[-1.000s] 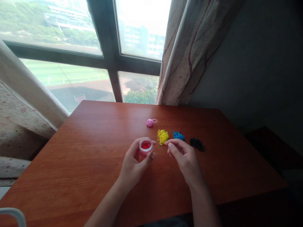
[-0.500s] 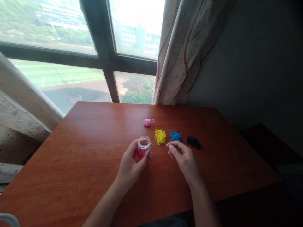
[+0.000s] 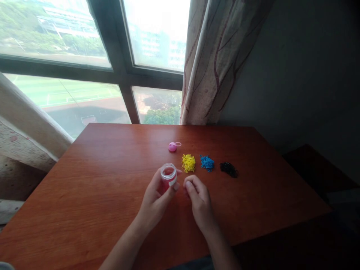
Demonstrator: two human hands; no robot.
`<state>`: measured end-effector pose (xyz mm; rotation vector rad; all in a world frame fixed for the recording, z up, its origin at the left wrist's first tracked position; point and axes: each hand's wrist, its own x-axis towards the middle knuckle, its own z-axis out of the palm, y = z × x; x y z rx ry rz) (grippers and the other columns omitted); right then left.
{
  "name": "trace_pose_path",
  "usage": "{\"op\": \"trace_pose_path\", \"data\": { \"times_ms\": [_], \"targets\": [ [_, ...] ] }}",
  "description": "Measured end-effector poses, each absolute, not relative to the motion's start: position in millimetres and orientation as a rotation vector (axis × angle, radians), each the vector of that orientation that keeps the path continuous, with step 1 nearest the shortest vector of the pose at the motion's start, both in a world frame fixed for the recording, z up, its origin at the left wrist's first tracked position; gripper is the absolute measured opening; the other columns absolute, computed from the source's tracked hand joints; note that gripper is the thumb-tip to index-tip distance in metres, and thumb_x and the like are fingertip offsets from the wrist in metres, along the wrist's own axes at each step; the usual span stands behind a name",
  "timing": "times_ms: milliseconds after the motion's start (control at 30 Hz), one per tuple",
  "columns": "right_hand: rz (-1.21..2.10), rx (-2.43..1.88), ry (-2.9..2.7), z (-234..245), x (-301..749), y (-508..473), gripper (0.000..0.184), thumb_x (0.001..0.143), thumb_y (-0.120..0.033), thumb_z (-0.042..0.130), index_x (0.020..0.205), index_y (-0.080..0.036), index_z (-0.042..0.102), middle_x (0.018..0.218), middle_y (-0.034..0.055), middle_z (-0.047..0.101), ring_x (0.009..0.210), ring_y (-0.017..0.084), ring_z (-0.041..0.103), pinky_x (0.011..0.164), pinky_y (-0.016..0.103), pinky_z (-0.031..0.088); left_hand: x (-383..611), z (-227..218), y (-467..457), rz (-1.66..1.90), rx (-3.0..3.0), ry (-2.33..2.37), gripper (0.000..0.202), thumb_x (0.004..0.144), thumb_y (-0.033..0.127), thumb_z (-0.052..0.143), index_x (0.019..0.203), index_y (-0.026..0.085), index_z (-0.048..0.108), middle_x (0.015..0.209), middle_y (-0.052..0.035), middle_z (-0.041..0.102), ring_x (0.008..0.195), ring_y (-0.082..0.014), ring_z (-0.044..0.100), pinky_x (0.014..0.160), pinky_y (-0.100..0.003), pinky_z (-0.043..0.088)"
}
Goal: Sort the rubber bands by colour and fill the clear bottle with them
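Note:
My left hand (image 3: 157, 198) is wrapped round a small clear jar (image 3: 168, 171), held upright with its mouth uncovered and something reddish inside. Close to the jar's right side is my right hand (image 3: 199, 198), its thumb and fingers pressed together; whatever they may hold is hidden. Past the hands lies a loose pile of yellow rubber bands (image 3: 188, 163). A blue pile of rubber bands (image 3: 207, 163) sits to its right, and a black pile of bands (image 3: 228, 169) farther right. Behind the yellow pile rests a pink lid (image 3: 172, 147) with a loop.
The brown wooden table (image 3: 98, 180) reaches to a window (image 3: 118, 75) at the back. Curtains (image 3: 208, 75) hang on both sides of the glass. A pale curved rim (image 3: 6, 266) shows at the bottom left corner.
My right hand has moved left toward the jar, and its fingers have closed together. My left hand still holds the jar. The view has shifted slightly.

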<state>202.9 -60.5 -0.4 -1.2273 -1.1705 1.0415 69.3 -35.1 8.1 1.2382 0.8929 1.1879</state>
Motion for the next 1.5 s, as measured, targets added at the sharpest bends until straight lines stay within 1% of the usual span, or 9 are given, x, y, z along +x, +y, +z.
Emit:
{"op": "trace_pose_path", "data": {
  "times_ms": [67, 200, 333, 500, 633, 767, 867, 1067, 1500],
  "targets": [
    [1.001, -1.234, -1.099, 0, 204, -60, 0.027, 0.096, -0.035, 0.045, 0.075, -0.02, 0.051, 0.065, -0.0041, 0.043, 0.061, 0.012, 0.041, 0.057, 0.023, 0.033, 69, 7, -34, 1.24, 1.242, 0.936, 0.036, 0.086, 0.032, 0.067, 0.119, 0.019, 0.059, 0.121, -0.0095, 0.064, 0.108, -0.0219, 0.06, 0.092, -0.029, 0.048],
    [1.105, -1.193, -1.23, 2, 209, -59, 0.026, 0.095, -0.033, 0.047, 0.074, -0.02, 0.052, 0.069, -0.0027, 0.049, 0.064, 0.013, 0.044, 0.06, 0.024, 0.035, 69, 7, -34, 1.084, 1.32, 0.826, 0.038, 0.088, 0.03, 0.065, 0.123, 0.018, 0.056, 0.123, -0.0106, 0.063, 0.107, -0.0222, 0.061, 0.094, -0.032, 0.048],
    [1.109, -1.247, -1.182, -1, 215, -58, 0.026, 0.095, -0.036, 0.048, 0.076, -0.02, 0.053, 0.067, -0.0031, 0.048, 0.063, 0.013, 0.045, 0.058, 0.024, 0.035, 68, 7, -34, 1.131, 1.402, 0.914, 0.035, 0.089, 0.027, 0.063, 0.123, 0.02, 0.055, 0.126, -0.009, 0.061, 0.11, -0.0212, 0.058, 0.097, -0.03, 0.045],
    [1.128, -1.275, -1.161, -11, 218, -57, 0.026, 0.094, -0.039, 0.049, 0.076, -0.019, 0.054, 0.068, -0.0028, 0.049, 0.062, 0.013, 0.044, 0.056, 0.024, 0.035, 67, 7, -33, 1.02, 1.592, 0.999, 0.026, 0.09, 0.023, 0.061, 0.115, 0.02, 0.057, 0.114, -0.0069, 0.064, 0.099, -0.0186, 0.061, 0.089, -0.028, 0.047],
    [1.112, -1.297, -1.162, -13, 219, -57, 0.026, 0.094, -0.038, 0.049, 0.076, -0.019, 0.054, 0.067, -0.0033, 0.048, 0.062, 0.013, 0.044, 0.056, 0.024, 0.035, 68, 6, -34, 1.109, 1.637, 0.995, 0.029, 0.091, 0.023, 0.059, 0.119, 0.021, 0.052, 0.12, -0.0076, 0.061, 0.103, -0.019, 0.059, 0.094, -0.031, 0.046],
    [1.092, -1.305, -1.174, -11, 221, -56, 0.026, 0.094, -0.037, 0.049, 0.075, -0.019, 0.053, 0.067, -0.003, 0.049, 0.063, 0.013, 0.044, 0.057, 0.024, 0.035, 68, 6, -35, 1.02, 1.701, 0.979, 0.024, 0.092, 0.023, 0.057, 0.116, 0.021, 0.054, 0.115, -0.007, 0.064, 0.096, -0.0176, 0.061, 0.088, -0.028, 0.048],
    [1.089, -1.314, -1.168, -10, 222, -56, 0.025, 0.093, -0.037, 0.05, 0.076, -0.019, 0.054, 0.067, -0.0031, 0.049, 0.063, 0.013, 0.045, 0.057, 0.024, 0.036, 68, 7, -34, 1.109, 1.684, 1.004, 0.027, 0.091, 0.024, 0.058, 0.118, 0.022, 0.053, 0.117, -0.0063, 0.063, 0.101, -0.0184, 0.06, 0.092, -0.029, 0.046],
    [1.095, -1.303, -1.196, -12, 222, -56, 0.026, 0.093, -0.037, 0.049, 0.076, -0.019, 0.054, 0.068, -0.0025, 0.051, 0.063, 0.013, 0.045, 0.057, 0.024, 0.035, 69, 8, -29, 0.936, 1.723, 0.994, 0.016, 0.092, 0.026, 0.055, 0.107, 0.021, 0.054, 0.099, -0.0028, 0.066, 0.086, -0.0163, 0.061, 0.08, -0.026, 0.049],
    [1.091, -1.37, -1.233, -15, 226, -57, 0.025, 0.093, -0.037, 0.05, 0.076, -0.019, 0.055, 0.066, -0.0032, 0.051, 0.061, 0.012, 0.047, 0.056, 0.023, 0.035, 66, 6, -32, 1.049, 1.661, 1.052, 0.022, 0.088, 0.026, 0.062, 0.109, 0.02, 0.057, 0.101, -0.004, 0.066, 0.089, -0.0167, 0.061, 0.085, -0.027, 0.048]
  ]
}}
